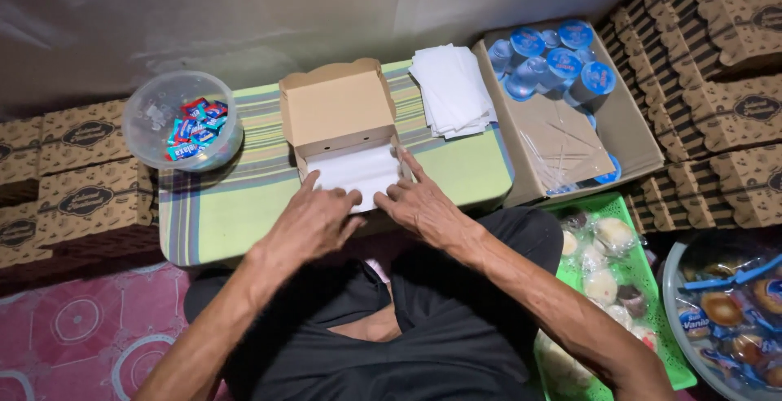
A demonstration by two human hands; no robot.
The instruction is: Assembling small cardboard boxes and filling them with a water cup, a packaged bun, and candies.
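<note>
An open brown cardboard box (336, 107) sits on a low table with a green striped cloth (220, 205), its lid flipped back. A white paper sheet (355, 169) lines the box's tray. My left hand (314, 223) rests on the near left part of that sheet, fingers spread and pressing down. My right hand (418, 199) presses the sheet's right side, index finger pointing up along the box's right wall. Neither hand grips anything.
A clear plastic tub of small wrapped candies (181, 121) stands at the table's left. A stack of white paper sheets (452, 87) lies at the right. Beyond it, a carton of sealed water cups (558, 63). Stacked brown boxes flank both sides. A green basket of wrapped pastries (607, 266) lies at the right.
</note>
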